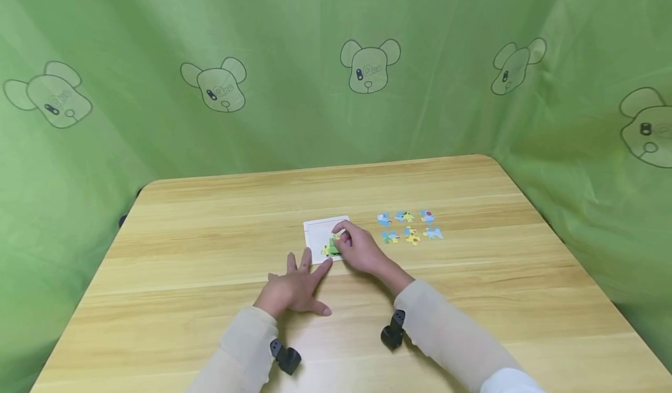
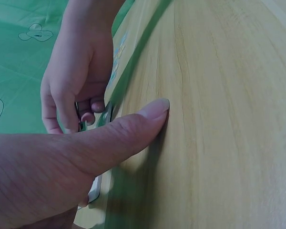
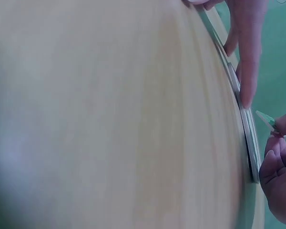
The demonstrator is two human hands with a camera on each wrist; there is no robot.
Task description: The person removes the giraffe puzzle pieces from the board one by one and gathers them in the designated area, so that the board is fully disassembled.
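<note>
A white puzzle tray [image 1: 317, 233] lies flat on the table, with a yellow and green puzzle piece [image 1: 326, 251] in its near part. My left hand [image 1: 295, 288] has its fingers spread, with fingertips resting on the tray's near left edge and the thumb apart. Over the tray's right side, my right hand [image 1: 361, 249] pinches a puzzle piece [image 3: 265, 119] between thumb and fingers. That piece is tilted and held just above the tray in the right wrist view. My right hand covers part of the tray.
To the right of the tray, several loose puzzle pieces [image 1: 412, 236] in blue, yellow and green lie in two rows. The wooden table [image 1: 210, 235] has rounded far corners. A green curtain [image 1: 294, 90] with mouse-head prints surrounds it.
</note>
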